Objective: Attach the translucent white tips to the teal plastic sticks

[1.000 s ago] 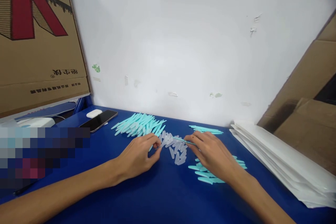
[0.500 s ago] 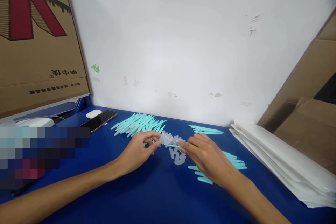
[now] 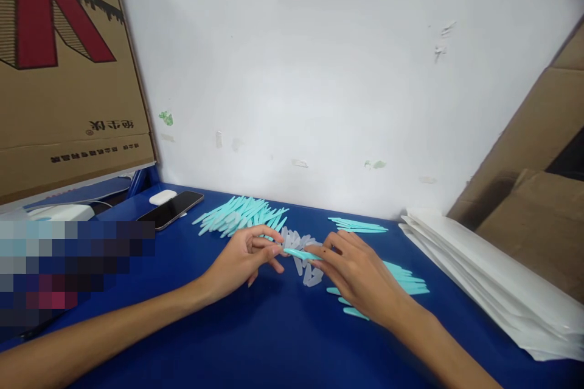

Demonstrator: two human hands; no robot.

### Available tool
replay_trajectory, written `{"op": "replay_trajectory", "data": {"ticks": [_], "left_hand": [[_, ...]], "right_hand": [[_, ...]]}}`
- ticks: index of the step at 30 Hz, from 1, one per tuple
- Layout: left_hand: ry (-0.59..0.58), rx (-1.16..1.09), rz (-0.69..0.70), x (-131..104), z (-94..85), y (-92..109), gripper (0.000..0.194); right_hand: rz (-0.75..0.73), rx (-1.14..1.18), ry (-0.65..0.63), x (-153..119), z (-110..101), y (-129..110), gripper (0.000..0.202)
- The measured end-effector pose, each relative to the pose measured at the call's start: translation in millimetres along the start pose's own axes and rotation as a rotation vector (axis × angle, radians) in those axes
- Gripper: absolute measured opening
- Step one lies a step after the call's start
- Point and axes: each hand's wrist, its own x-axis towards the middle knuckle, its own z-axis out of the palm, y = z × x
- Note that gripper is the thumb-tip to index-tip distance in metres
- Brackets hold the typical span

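Note:
My right hand [image 3: 351, 264] pinches a thin teal stick [image 3: 298, 253] by its right end. My left hand [image 3: 249, 255] is at the stick's left tip, thumb and index finger close together; a small pale piece seems to be between them, hard to make out. Behind and below the stick lies a small pile of translucent pale pieces [image 3: 314, 275]. A large heap of teal sticks [image 3: 241, 216] sits behind my left hand. More teal sticks [image 3: 408, 279] lie partly hidden under my right hand, and a small group [image 3: 360, 226] lies beyond it.
On the blue table [image 3: 255, 340], a phone [image 3: 176, 209] and a white case [image 3: 163, 197] lie at the left. White envelopes [image 3: 493, 285] are stacked at the right. Cardboard [image 3: 73, 97] stands at the left and more cardboard [image 3: 533, 225] at the right. A white wall [image 3: 296, 73] rises behind.
The teal stick has turned so its broad face shows, and it reaches my left fingertips. My left hand's lower fingers have spread downward. My right hand has barely moved.

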Motion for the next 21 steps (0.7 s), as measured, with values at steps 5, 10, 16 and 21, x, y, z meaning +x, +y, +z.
{"op": "replay_trajectory", "data": {"ticks": [5,10,16,21], "left_hand": [[-0.013,-0.033,0.021,-0.8,0.3,-0.3,0.039],[-0.008,0.008,0.016,-3.0,2.6,1.2,0.037],[0.023,-0.01,0.02,-4.4,3.2,8.3,0.036],[0.011,-0.042,0.061,-2.4,1.3,5.6,0.033]], "right_hand": [[0.007,-0.023,0.024,-0.1,0.0,1.6,0.025],[-0.019,0.01,0.029,0.4,-1.3,0.3,0.027],[-0.004,0.027,0.018,0.5,0.4,-1.3,0.027],[0.01,0.013,0.06,-0.1,-1.8,1.1,0.026]]}}
